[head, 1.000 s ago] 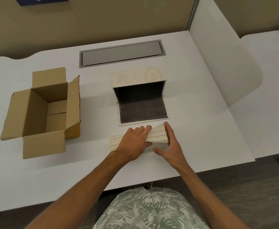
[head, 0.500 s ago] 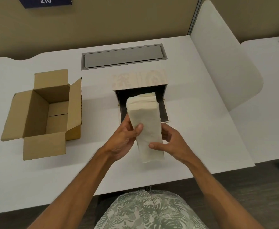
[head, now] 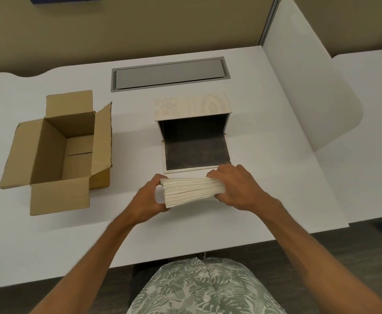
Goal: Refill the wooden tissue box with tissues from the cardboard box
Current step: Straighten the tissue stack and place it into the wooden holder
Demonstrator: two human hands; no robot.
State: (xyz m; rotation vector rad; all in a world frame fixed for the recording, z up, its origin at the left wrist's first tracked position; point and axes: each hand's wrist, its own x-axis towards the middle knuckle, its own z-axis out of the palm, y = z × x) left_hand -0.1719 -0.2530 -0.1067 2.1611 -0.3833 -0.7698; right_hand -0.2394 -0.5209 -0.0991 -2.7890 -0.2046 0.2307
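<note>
A thick stack of cream tissues (head: 191, 191) sits on its long edge just in front of the wooden tissue box (head: 193, 107). My left hand (head: 148, 200) grips the stack's left end and my right hand (head: 237, 189) grips its right end. The wooden box lies open toward me, its dark inside bare and its dark-lined flap (head: 195, 154) folded flat on the desk. The brown cardboard box (head: 56, 152) stands to the left with its flaps open and nothing visible inside.
The white desk (head: 264, 168) has a grey metal cable hatch (head: 169, 73) behind the wooden box. A white curved divider (head: 310, 87) rises at the right. The desk's front edge runs just below my forearms.
Half a second ago I held the stack raised and pointing lengthwise toward the wooden box. It is now turned crosswise and lowered in front of the flap, one hand on each end.
</note>
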